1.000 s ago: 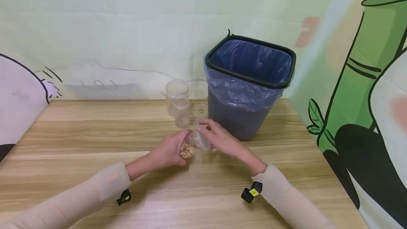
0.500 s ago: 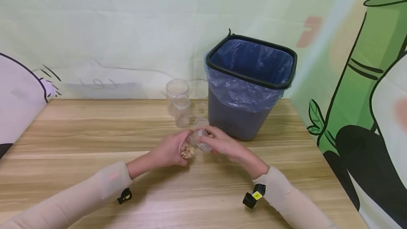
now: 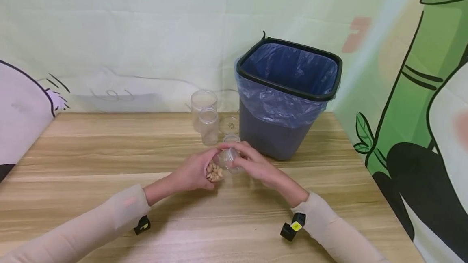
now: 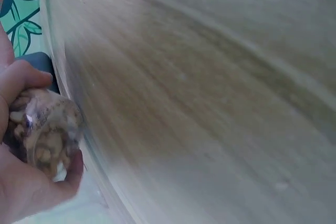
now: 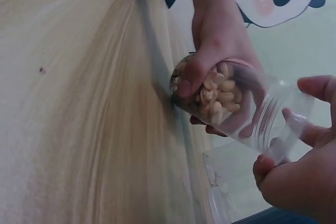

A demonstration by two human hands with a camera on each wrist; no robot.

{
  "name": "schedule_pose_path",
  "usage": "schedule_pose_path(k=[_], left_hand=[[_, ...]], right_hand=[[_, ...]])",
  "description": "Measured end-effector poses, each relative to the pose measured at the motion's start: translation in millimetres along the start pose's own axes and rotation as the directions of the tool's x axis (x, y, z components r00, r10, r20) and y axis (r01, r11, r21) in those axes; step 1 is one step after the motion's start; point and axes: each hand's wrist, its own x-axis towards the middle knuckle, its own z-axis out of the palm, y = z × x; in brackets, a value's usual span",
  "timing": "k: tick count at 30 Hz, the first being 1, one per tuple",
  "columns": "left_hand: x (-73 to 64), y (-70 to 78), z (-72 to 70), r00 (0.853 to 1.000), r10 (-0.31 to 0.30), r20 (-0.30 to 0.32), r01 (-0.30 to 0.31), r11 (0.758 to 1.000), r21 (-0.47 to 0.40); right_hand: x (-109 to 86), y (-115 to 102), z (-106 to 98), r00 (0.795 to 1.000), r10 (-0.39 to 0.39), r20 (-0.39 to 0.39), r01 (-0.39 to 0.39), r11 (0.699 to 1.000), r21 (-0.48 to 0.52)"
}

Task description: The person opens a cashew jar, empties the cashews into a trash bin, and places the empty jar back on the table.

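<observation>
My left hand [image 3: 191, 171] grips a clear plastic jar [image 5: 247, 85] that lies tilted on its side above the table, its base toward me. Pale shelled nuts [image 3: 214, 171] fill the base end, with the thumb partly over them in the right wrist view. At the jar's threaded far end, my right hand [image 3: 256, 165] curls its fingers and thumb around a clear lid [image 5: 296, 121]. Inside the left wrist view, the left fingers wrap the nut-filled base [image 4: 50, 135].
Behind the hands stand a tall clear jar [image 3: 209, 127] and a wider one [image 3: 197, 100]. Clear round lids [image 3: 230, 123] lie beside them. A dark bin [image 3: 278, 137] with a blue liner stands at the back right, against the printed wall cloth [image 3: 128, 44].
My right hand has lowered from above the jar's end, and its fingers have closed around the lid there. The left hand stays nearly in place, holding the jar.
</observation>
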Motion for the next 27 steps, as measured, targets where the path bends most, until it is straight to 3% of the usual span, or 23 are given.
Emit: schedule_pose_path(k=[6, 9, 15, 18, 24, 27], left_hand=[[-6.6, -8.6, 0.7, 0.999, -0.010, 0.033, 0.016, 0.979, -0.201], [-10.3, -10.5, -0.9, 0.999, 0.008, 0.037, 0.000, 0.976, -0.217], [-12.7, -16.3, -2.9, 0.999, -0.005, 0.034, 0.014, 0.962, -0.274], [-15.4, -19.9, -4.9, 0.999, -0.031, 0.033, 0.040, 0.945, -0.326], [-27.4, -17.6, -14.3, 0.992, -0.109, 0.065, 0.126, 0.907, -0.402], [-31.8, -14.7, -20.6, 0.987, -0.131, 0.089, 0.157, 0.873, -0.462]], right_hand=[[-2.2, -1.0, -9.3, 0.999, 0.010, 0.045, -0.013, 0.998, 0.067], [-3.1, -0.6, -10.5, 0.997, 0.031, 0.067, -0.034, 0.999, 0.043], [0.6, -2.2, -6.0, 0.995, 0.098, -0.038, -0.093, 0.989, 0.113], [0.2, -1.3, -7.0, 0.989, 0.123, -0.077, -0.116, 0.990, 0.084], [-3.1, 9.7, -16.7, 0.998, 0.038, -0.045, -0.042, 0.995, -0.085], [-2.3, 16.7, -20.3, 1.000, -0.006, -0.004, 0.006, 0.998, -0.066]])
